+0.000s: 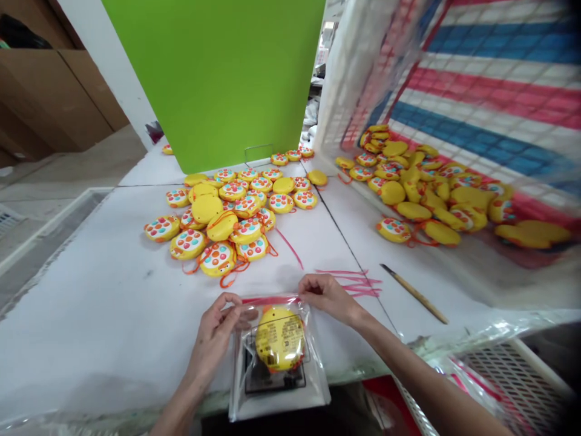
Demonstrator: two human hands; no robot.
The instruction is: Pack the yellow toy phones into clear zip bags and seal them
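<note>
So, hands [216, 327] [327, 297] at upper corners of clear bag [281, 398], yellow toy [280, 339] inside.

Toy [284, 342] in bag [279, 409] at edge of surface [113, 339], toy pile [236, 215] behind, board [227, 79] beyond, knife [415, 294] right, more toys [429, 184] in far-right basket [499, 91]

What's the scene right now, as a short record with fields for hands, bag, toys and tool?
left hand: holds the clear bag at its upper left
right hand: pinches its upper right corner
bag contents: yellow toy
toy pile: on the table, beyond the bag
more toys: right of the pile
tool: wooden-handled, right of the bag
</note>
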